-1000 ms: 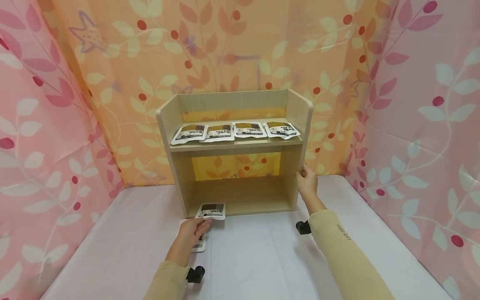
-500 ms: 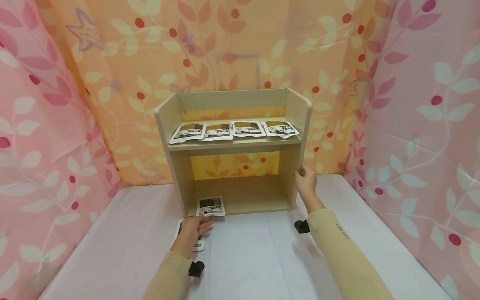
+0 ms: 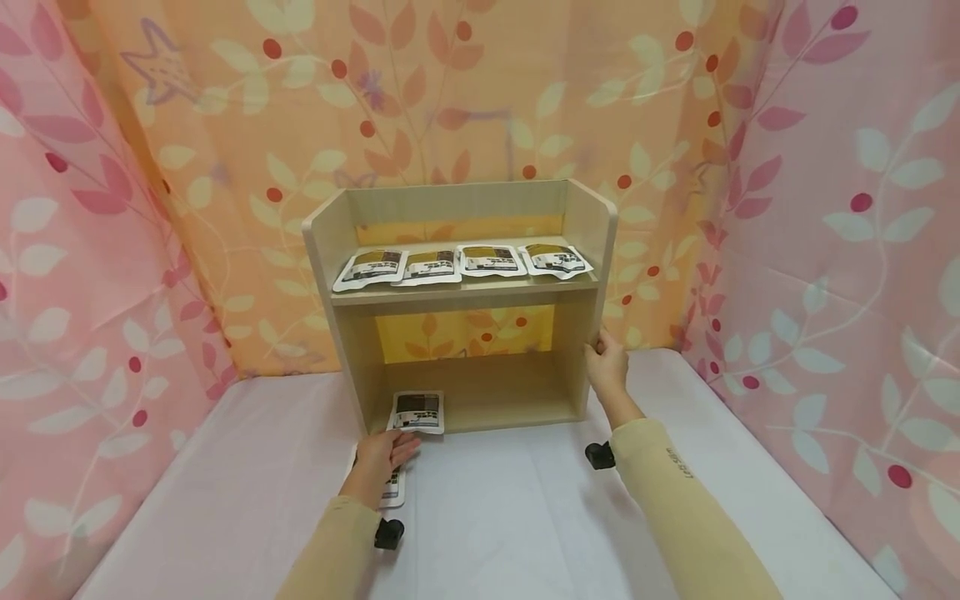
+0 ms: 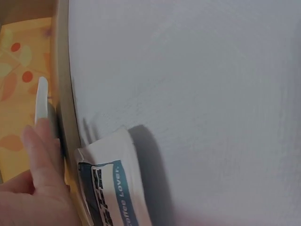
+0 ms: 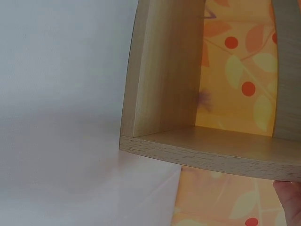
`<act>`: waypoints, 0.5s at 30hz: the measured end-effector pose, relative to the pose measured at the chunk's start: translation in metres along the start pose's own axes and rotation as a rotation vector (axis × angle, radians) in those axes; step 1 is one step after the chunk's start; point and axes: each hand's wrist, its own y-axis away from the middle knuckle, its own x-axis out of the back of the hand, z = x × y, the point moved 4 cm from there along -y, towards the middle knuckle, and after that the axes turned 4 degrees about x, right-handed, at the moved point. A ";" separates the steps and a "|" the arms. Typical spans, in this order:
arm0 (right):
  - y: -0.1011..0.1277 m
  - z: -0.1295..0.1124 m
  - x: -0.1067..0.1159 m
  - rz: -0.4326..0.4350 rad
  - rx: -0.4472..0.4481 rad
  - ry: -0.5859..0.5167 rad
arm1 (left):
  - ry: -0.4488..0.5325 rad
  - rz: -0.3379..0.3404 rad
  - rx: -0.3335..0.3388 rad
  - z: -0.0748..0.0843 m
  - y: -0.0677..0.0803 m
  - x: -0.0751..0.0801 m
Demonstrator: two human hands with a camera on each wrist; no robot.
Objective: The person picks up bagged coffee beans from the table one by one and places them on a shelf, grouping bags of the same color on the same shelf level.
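A white coffee packet (image 3: 418, 411) lies at the left front of the wooden shelf unit's (image 3: 517, 423) lower board. My left hand (image 3: 375, 462) has its fingers stretched out right at that packet's front edge. Below this hand, a second packet (image 3: 393, 492) rests on the table against the unit, partly hidden; "coffee Lover" shows on its label (image 4: 120, 193) in the left wrist view. My right hand (image 3: 607, 367) grips the front edge of the unit's right side panel (image 3: 585, 333); in the right wrist view only its fingertips (image 5: 287, 190) show.
Several similar packets (image 3: 491, 261) lie in a row on the upper board. The unit stands on a white-covered table (image 3: 510, 517). Patterned curtains (image 3: 675, 125) hang behind and on both sides. A black wrist camera (image 3: 388, 533) sticks out beside the left sleeve.
The packet at the left hand has moved back and flatter onto the lower board. The left fingers have let go of its edge and straightened. The right hand stays on the panel.
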 end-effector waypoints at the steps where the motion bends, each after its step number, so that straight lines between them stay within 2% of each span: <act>1: 0.000 0.000 0.000 -0.001 0.000 0.002 | 0.009 -0.010 -0.001 0.000 0.000 -0.001; 6: 0.002 0.000 0.000 0.000 0.003 0.000 | 0.053 -0.060 -0.006 -0.001 0.000 -0.003; 15: 0.002 0.000 0.000 0.004 0.012 -0.011 | 0.010 -0.213 0.006 -0.001 -0.004 -0.009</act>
